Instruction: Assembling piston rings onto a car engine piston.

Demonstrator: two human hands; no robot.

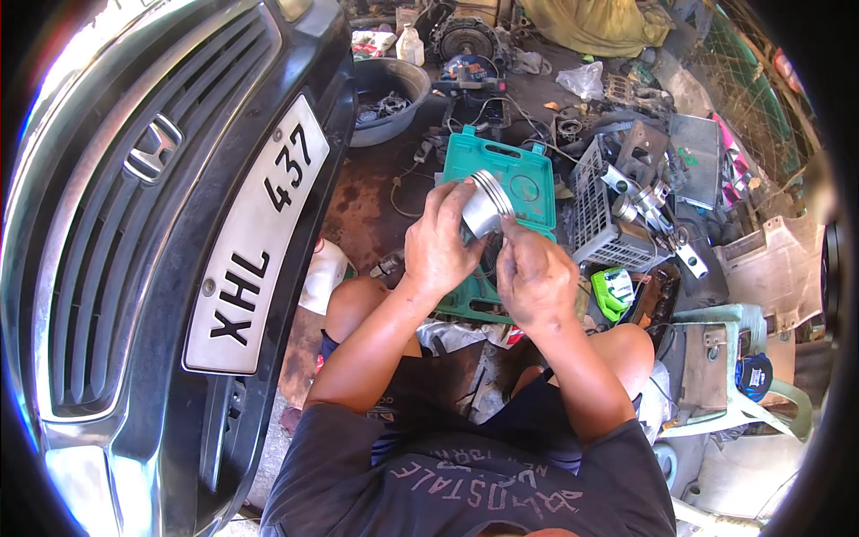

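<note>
The piston [481, 213] lies just right of the left hand [437, 240], which grips its side, its long axis slanting so the ringed end points away and rightward, while the right hand [539, 276] sets bent fingertips against its rings [496, 193], whether pinching I cannot tell.

"What's around the case [479, 157]?"
"Over it, the piston [484, 211]; left, the car [134, 242]; beyond its far left corner, the basin [391, 132]."
"And right?"
"The crate [586, 199], with more pistons [625, 208] at its right edge."
</note>
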